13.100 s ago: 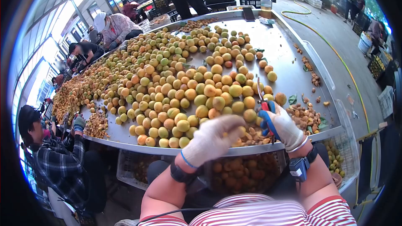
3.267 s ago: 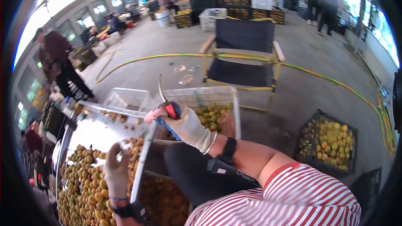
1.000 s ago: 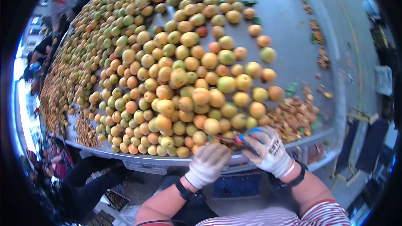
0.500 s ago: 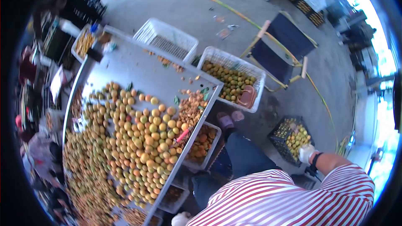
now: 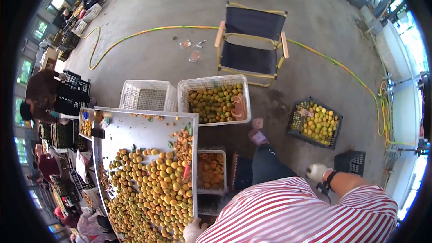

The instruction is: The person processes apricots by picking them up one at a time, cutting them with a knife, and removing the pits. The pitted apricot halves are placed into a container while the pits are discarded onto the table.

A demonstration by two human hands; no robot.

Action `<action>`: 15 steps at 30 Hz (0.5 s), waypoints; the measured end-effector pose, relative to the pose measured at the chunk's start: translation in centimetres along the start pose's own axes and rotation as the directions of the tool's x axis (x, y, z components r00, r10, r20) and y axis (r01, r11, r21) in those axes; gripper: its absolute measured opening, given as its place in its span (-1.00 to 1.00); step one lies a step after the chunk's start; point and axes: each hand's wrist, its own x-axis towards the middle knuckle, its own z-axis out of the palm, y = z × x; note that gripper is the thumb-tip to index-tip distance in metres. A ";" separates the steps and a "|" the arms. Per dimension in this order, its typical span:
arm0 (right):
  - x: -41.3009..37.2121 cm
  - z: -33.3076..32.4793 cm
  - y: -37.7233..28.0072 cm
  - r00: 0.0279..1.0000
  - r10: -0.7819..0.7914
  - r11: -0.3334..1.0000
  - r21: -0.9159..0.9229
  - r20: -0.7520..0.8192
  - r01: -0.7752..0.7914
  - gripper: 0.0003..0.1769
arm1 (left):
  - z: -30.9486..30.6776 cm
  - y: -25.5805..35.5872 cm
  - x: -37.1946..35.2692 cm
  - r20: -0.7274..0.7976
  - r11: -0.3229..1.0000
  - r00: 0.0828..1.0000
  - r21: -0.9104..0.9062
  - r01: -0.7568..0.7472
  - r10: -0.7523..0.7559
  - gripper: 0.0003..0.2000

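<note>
My left hand, in a white glove, rests against the near right edge of a metal sorting table. Its fingers are only partly visible and look loosely extended. Yellow-orange round fruits, which look like apricots, cover much of the tabletop. A red-handled tool lies among them near the right rim. My right hand, also white-gloved with a black wristband, hangs over the floor with loosely bent fingers and nothing visible in it. Beyond it stands a black crate holding yellow fruits.
Behind the table are a white basket and another basket of greenish fruits with a pinkish-brown item. A folding chair and a hose occupy the floor. A bin of orange pieces stands beside the table. Another person is at left.
My view has swung right and levelled. My right hand has come away from the fruit crate towards my body. My left hand now shows at the table edge.
</note>
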 end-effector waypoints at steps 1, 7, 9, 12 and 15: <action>1.8 -2.5 1.1 0.995 -0.045 0.997 0.066 -0.091 0.051 -0.57 | -0.2 2.6 0.5 0.003 1.000 1.000 0.015 0.018 -0.018 -0.50; 8.1 -12.3 12.5 0.982 0.020 0.996 0.092 -0.186 -0.002 -0.58 | -2.1 16.5 3.0 -0.011 0.990 0.993 0.087 0.114 -0.114 -0.55; 8.2 -13.3 17.1 0.979 0.097 0.993 0.090 -0.180 -0.082 -0.59 | -4.7 20.6 3.7 -0.068 0.984 0.992 0.137 0.114 -0.106 -0.54; 6.3 -12.0 22.7 0.970 0.170 0.984 0.078 -0.173 -0.159 -0.59 | -9.1 26.1 4.3 -0.253 0.995 0.967 0.099 0.021 0.004 -0.57; 3.9 -11.1 25.3 0.975 0.220 0.972 0.072 0.042 -0.222 -0.53 | -12.3 30.8 4.4 -0.391 0.993 0.913 0.061 -0.105 0.120 -0.59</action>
